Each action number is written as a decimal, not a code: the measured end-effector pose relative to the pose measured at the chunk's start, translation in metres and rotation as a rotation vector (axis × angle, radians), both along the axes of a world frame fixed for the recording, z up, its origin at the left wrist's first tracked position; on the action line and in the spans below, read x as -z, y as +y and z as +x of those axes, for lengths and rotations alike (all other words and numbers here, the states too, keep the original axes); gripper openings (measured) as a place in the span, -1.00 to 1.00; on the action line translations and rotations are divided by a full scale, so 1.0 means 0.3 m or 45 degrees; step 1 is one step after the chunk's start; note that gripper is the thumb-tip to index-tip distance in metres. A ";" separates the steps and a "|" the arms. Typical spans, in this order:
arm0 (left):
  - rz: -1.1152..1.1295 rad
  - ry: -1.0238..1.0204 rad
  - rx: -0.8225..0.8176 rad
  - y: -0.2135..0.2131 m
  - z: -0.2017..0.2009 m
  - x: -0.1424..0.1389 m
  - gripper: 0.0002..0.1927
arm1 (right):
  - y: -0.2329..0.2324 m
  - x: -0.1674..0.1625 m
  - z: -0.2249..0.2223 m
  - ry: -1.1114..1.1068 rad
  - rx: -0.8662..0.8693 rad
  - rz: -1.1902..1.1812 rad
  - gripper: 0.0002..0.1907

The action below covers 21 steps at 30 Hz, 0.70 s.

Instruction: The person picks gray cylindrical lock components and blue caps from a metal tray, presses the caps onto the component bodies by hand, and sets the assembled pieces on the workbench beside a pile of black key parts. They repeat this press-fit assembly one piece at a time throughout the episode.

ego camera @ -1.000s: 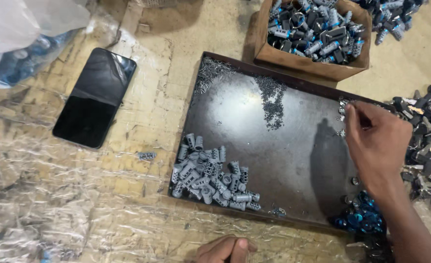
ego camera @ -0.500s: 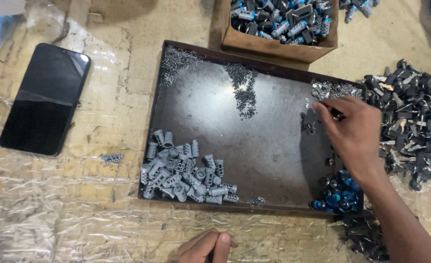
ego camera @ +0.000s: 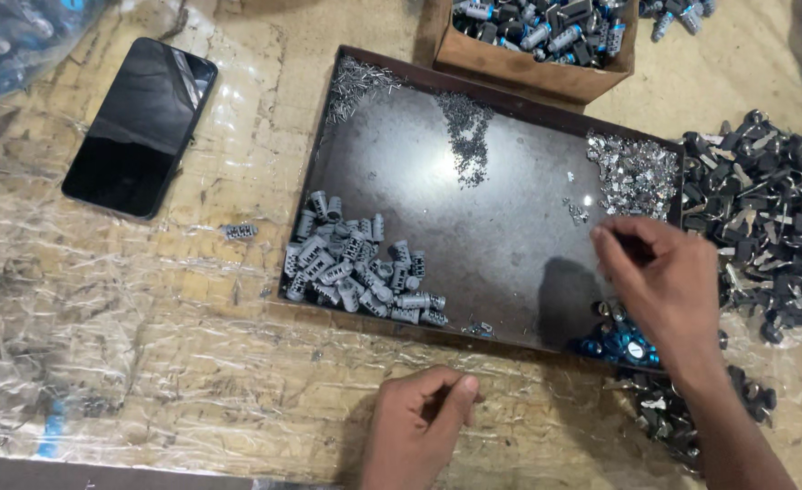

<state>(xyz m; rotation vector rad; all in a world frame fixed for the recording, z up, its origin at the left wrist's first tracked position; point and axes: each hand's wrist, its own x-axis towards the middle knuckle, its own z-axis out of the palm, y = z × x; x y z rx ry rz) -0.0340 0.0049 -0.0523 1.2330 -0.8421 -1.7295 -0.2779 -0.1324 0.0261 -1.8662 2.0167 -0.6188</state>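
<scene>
A dark metal tray lies on the plastic-covered table. Inside it are a heap of grey cylindrical parts at the near left, thin pins at the far left corner, tiny dark bits in the middle, shiny metal clips at the far right and blue round caps at the near right. My right hand hovers over the tray's right side, fingers pinched together just below the clips; whether it holds one is not visible. My left hand rests curled on the table before the tray, fingertips pinched.
A black phone lies at the left. One grey part sits loose beside the tray. A cardboard box of dark and blue parts stands behind the tray. A pile of black keyed parts spreads at the right.
My right hand has drawn back from the clip pile at the tray's far right toward me, now over the near right. My left hand shows more at the bottom edge.
</scene>
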 end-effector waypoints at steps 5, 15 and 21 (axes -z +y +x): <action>-0.009 -0.037 0.075 0.033 -0.004 -0.009 -0.76 | -0.111 0.048 -0.047 0.306 -0.265 -0.198 -0.83; -0.071 -0.076 0.048 0.024 0.034 -0.048 -0.77 | -0.145 0.035 0.034 0.528 -0.450 -0.399 -0.88; 0.024 0.298 -0.028 -0.005 0.009 -0.046 -0.86 | 0.255 -0.037 0.144 -0.275 -0.329 0.164 -0.84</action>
